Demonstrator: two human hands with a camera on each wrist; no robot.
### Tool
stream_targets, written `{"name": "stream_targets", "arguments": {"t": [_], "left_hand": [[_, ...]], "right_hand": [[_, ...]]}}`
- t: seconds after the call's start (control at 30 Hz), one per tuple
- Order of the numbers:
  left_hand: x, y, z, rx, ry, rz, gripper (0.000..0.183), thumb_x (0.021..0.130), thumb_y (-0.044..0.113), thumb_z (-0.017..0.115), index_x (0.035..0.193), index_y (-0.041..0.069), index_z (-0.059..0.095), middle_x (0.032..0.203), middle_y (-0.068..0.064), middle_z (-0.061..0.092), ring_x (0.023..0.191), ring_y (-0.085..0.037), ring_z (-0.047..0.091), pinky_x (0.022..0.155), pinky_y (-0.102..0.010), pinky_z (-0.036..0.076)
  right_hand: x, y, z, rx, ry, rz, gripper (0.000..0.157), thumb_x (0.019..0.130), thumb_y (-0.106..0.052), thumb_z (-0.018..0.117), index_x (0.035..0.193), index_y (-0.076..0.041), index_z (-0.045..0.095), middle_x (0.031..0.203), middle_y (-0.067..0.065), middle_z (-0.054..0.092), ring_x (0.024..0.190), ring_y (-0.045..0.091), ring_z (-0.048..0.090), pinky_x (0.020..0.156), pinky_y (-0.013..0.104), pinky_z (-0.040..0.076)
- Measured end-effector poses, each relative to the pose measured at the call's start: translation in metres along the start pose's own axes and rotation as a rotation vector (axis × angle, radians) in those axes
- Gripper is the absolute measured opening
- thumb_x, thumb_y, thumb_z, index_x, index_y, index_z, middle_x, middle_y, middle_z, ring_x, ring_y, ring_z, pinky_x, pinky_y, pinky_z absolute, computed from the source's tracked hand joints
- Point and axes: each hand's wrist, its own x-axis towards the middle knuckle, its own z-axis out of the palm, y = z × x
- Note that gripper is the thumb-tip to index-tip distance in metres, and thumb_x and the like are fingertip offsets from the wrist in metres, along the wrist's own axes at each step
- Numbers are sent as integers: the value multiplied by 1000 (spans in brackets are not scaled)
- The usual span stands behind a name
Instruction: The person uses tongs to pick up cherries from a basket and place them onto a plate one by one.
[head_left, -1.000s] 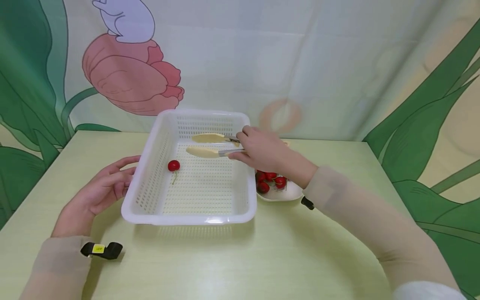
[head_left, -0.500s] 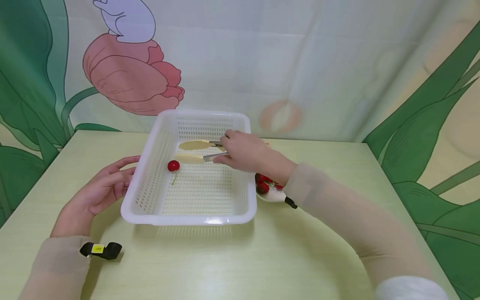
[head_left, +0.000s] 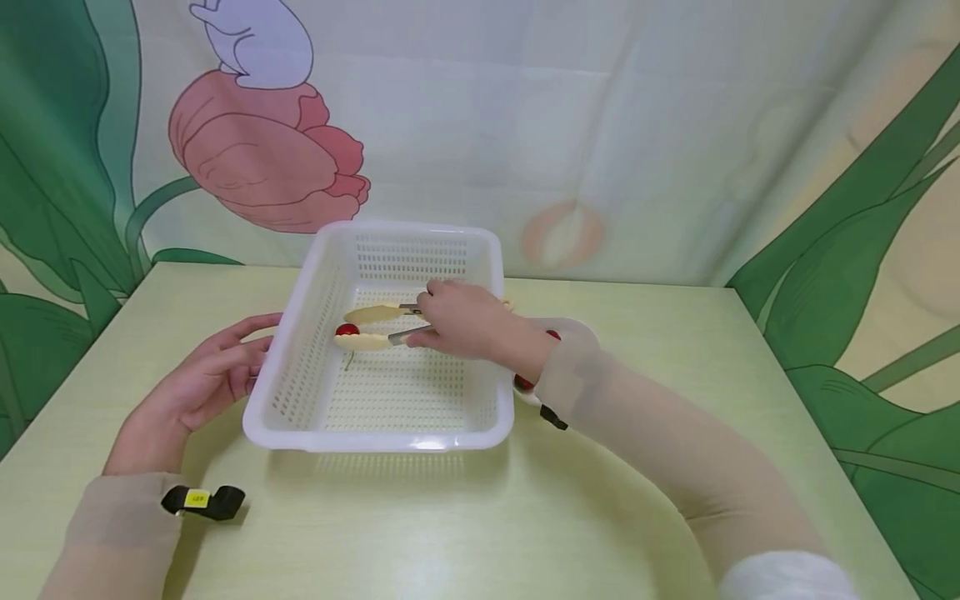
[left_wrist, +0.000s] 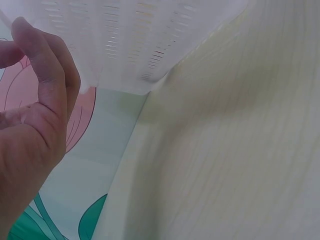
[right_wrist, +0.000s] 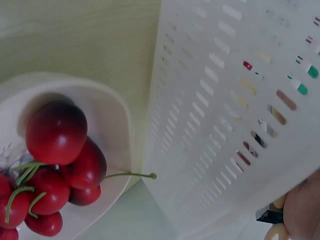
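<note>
My right hand (head_left: 463,320) grips a pair of tongs (head_left: 401,337) with cream-coloured tips and metal arms, reaching over the right side of a white perforated plastic basket (head_left: 378,440). Inside the basket lies a red cherry (head_left: 347,330) with a green stem. The spread tips of the tongs flank it, and the nearer one partly covers it. At the basket's left side is my left hand (head_left: 217,367), its bent fingers (left_wrist: 50,75) against the outer wall and rim. A white dish (right_wrist: 117,115) holding several cherries (right_wrist: 56,132) stands right of the basket, largely hidden by the right forearm in the head view.
The basket and dish stand on a pale wood-grain table (head_left: 420,533). Behind the table hangs a printed curtain (head_left: 675,150) with plants and a rabbit. A black wrist device (head_left: 202,502) sticks out from the left sleeve.
My right hand has moved left and toward me with the tongs, bringing their tips down around the cherry. The forearm now covers more of the dish. The left hand stays in place.
</note>
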Motion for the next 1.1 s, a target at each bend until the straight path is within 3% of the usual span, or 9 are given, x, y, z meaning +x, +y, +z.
{"name": "stream_targets", "arguments": {"t": [0.27, 0.5, 0.63, 1.1], "left_hand": [[0, -1, 1, -15, -4, 4, 45, 104, -5, 41, 143, 14, 48, 129, -6, 68, 100, -25, 74, 87, -36, 59], [-1, 0, 1, -1, 4, 7, 45, 103, -6, 41, 143, 14, 49, 128, -6, 69, 99, -24, 74, 86, -36, 60], [-2, 0, 1, 1, 1, 6, 46, 103, -6, 40, 144, 14, 48, 128, -6, 69, 100, -24, 74, 87, -36, 60], [-2, 1, 0, -4, -10, 10, 45, 103, -6, 40, 144, 14, 47, 129, -6, 68, 100, -24, 74, 87, -36, 59]], "right_hand": [[7, -3, 11, 44, -20, 21, 46, 99, -57, 61, 100, -11, 67, 91, 2, 57, 77, 17, 58, 64, 32, 53], [10, -5, 14, 118, -78, 53, 49, 100, -56, 60, 109, -8, 63, 95, 4, 62, 83, 18, 61, 71, 34, 54], [11, -6, 16, 168, -109, 77, 49, 101, -55, 57, 112, -7, 59, 92, 2, 62, 80, 17, 61, 68, 33, 52], [13, -11, 21, 119, -147, 125, 54, 99, -64, 53, 103, -11, 58, 86, 0, 61, 71, 17, 57, 60, 32, 47]]}}
